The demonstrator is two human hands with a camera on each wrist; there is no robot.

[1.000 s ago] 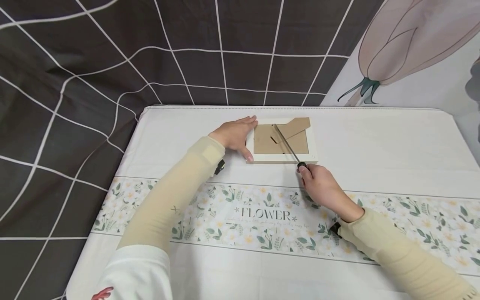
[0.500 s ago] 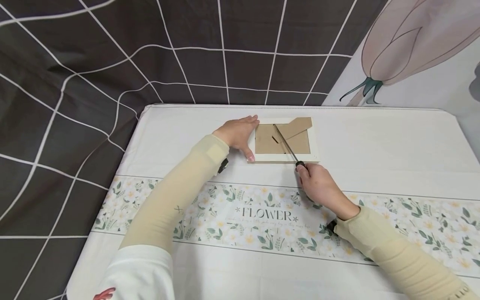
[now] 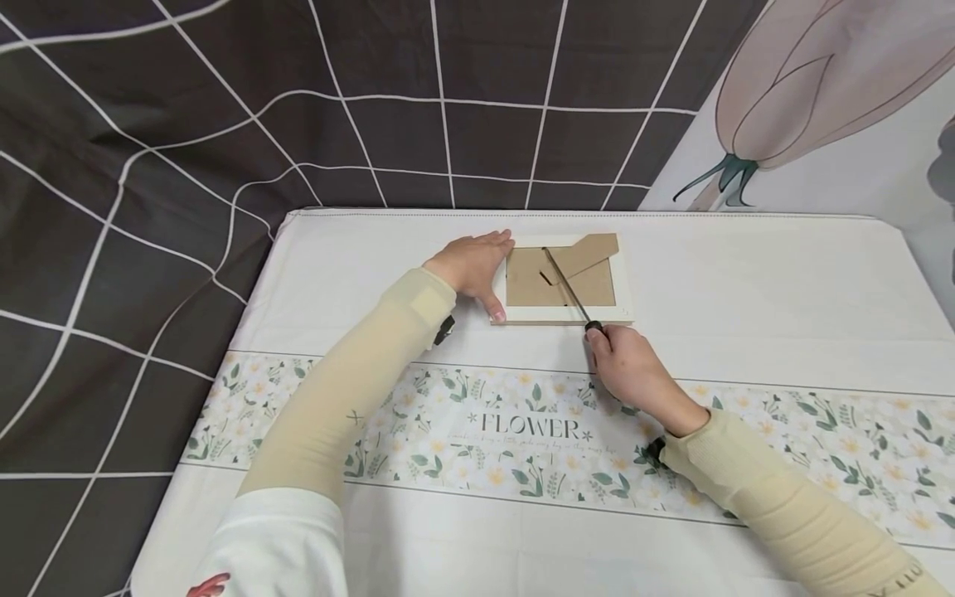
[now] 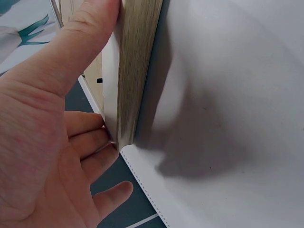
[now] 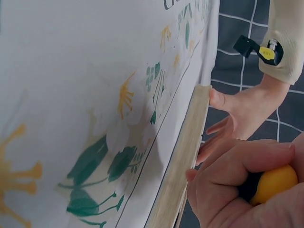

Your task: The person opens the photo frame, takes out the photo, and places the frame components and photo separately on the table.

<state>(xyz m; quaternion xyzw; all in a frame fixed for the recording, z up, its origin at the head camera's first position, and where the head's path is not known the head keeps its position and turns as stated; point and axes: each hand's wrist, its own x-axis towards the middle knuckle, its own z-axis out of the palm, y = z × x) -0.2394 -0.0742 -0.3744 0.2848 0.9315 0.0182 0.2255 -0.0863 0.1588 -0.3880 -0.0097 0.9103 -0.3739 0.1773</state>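
A white picture frame (image 3: 555, 314) lies back side up near the table's far edge, its brown backing board and stand flap (image 3: 594, 254) showing. My left hand (image 3: 470, 267) rests on its left end with fingers and thumb spread: the thumb lies at the near corner, the fingers at the far one. In the left wrist view the wood-coloured side (image 4: 135, 71) of the frame runs past that thumb. My right hand (image 3: 630, 361) grips a screwdriver (image 3: 570, 288), whose shaft slants over the board to a small dark tab at the far rim. Its yellow handle end (image 5: 277, 184) shows in the right wrist view.
A white tablecloth (image 3: 761, 290) covers the table, with a printed flower band (image 3: 448, 431) across it. Behind the far edge hangs a dark cloth with white grid lines (image 3: 485, 141). A wrist camera mount (image 5: 266, 51) sits on the left sleeve.
My right hand and the screwdriver handle have shifted slightly left, while the tip stays at the frame's far rim. The left hand and the frame hold their place.
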